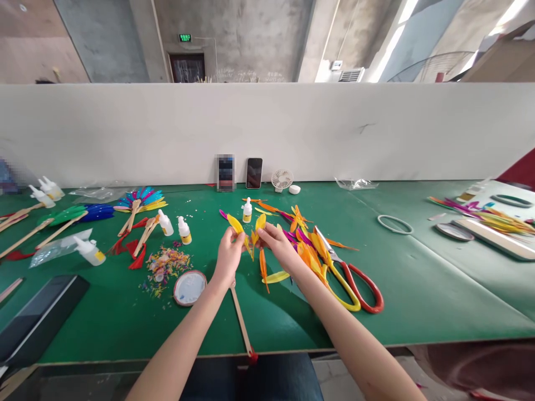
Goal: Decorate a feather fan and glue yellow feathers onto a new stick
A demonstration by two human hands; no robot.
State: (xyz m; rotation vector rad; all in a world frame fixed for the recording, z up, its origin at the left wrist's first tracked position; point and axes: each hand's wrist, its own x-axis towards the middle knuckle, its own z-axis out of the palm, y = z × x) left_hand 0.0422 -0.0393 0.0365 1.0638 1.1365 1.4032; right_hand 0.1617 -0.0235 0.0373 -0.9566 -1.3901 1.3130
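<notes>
- A thin, flat wooden stick [241, 318] is held upright-tilted over the green felt-covered table [418, 289]; its upper end is gripped by the left hand [228, 260], whose fingers are curled and pressed together around it.
- Glossy yellow feathers [236, 225] with pointed tips are fanned at the stick's top, between both hands.
- One yellow feather is pinched between thumb and fingertips of the right hand [279, 243], just beside the left hand.
- An orange feather [263, 268] hangs below the hands.
- A loose heap of orange, yellow and magenta feathers [307, 245] is spread just right of the hands.
- Metal scissors with yellow and red plastic loop handles [351, 281] lie touching that heap.
- A small white plastic glue bottle with a yellow base [247, 211] stands behind the hands.
- A round shallow lid [189, 287] is set near a scatter of multicoloured feather clippings [166, 266], left of the hands.
- Finished feather fans on sticks [137, 203] lie further left.
</notes>
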